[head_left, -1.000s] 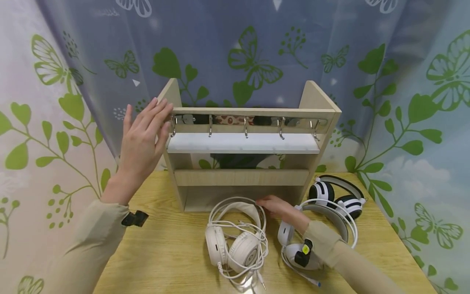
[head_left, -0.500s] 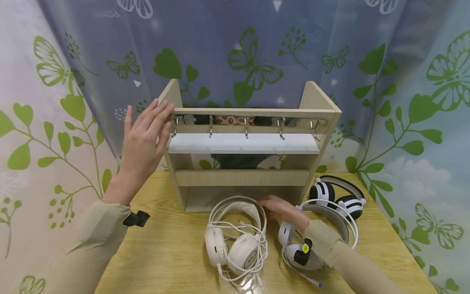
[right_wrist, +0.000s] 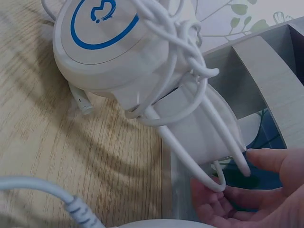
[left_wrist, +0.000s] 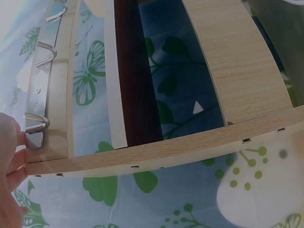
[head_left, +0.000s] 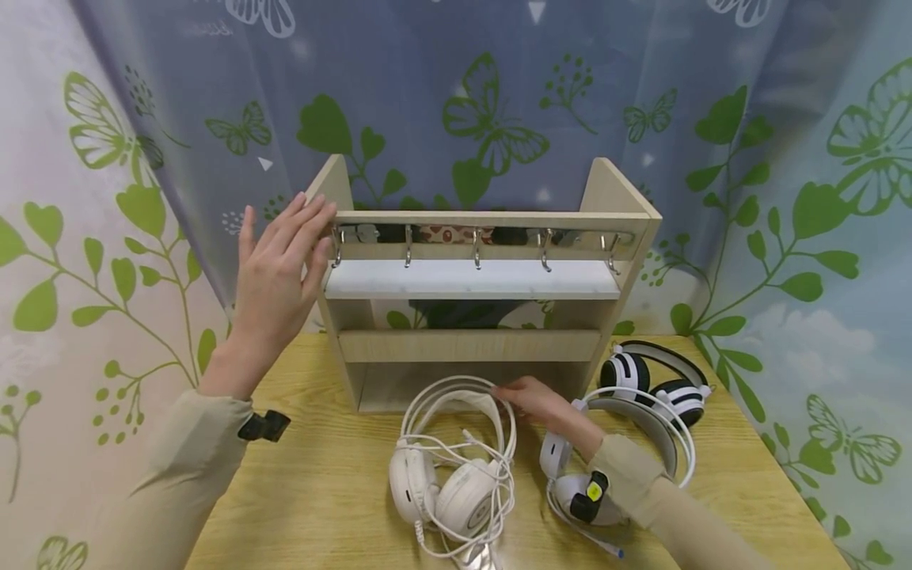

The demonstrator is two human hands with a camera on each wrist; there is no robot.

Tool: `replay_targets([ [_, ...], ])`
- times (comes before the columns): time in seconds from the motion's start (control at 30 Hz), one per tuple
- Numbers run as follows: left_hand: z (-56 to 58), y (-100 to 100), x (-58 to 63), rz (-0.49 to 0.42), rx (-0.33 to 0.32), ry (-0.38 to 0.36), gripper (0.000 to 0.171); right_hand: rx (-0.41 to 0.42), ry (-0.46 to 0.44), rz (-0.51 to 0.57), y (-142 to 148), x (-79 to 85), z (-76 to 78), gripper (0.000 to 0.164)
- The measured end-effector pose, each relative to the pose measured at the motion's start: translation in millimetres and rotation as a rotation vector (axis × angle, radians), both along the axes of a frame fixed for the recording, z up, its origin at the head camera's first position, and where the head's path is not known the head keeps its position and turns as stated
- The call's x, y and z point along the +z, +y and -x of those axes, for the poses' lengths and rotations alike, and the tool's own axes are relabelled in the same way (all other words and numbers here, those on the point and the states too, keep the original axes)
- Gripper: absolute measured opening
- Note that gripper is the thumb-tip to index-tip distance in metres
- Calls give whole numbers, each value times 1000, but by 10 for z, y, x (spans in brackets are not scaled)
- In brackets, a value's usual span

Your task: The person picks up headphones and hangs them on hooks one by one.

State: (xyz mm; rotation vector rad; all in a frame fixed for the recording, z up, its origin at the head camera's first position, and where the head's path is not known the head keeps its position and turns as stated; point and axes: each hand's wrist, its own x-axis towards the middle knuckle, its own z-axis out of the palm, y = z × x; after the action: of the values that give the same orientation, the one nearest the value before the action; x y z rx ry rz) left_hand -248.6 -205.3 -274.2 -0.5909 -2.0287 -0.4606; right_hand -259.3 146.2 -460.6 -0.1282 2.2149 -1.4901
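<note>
My right hand (head_left: pixel 534 404) pinches the headband of white over-ear headphones (head_left: pixel 470 499) between thumb and fingers. Their white cable is looped round the right ear cup and band. In the right wrist view the fingertips (right_wrist: pixel 209 197) curl round the thin outer band, and a blue ring marks the ear cup (right_wrist: pixel 102 61). My left hand (head_left: pixel 274 273) rests with extended fingers on the upper left corner of a pale wooden rack (head_left: pixel 470 346). A metal rail with several hooks (head_left: pixel 478 249) runs along the rack's top front; these hooks hold nothing.
At the right, a second white pair of headphones (head_left: pixel 554 454) lies partly under my right forearm. Behind it are black-and-white headphones (head_left: pixel 620 372), beside the rack. The wooden table (head_left: pixel 299 475) extends in front, and a patterned curtain (head_left: pixel 427 95) hangs behind.
The held headphones have risen and tilted slightly, their ear cups shifting up and left. My right hand has moved a little left with the headband. My left hand stays on the rack's corner.
</note>
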Motion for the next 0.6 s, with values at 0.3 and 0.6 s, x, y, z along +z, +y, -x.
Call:
replay_targets([
  [0.3, 2, 2, -6, -2, 0, 9, 38, -21, 74, -31, -26, 11, -68, 43],
  [0.6, 5, 7, -3, -1, 1, 16, 38, -37, 104, -22, -32, 80, -158, 49],
])
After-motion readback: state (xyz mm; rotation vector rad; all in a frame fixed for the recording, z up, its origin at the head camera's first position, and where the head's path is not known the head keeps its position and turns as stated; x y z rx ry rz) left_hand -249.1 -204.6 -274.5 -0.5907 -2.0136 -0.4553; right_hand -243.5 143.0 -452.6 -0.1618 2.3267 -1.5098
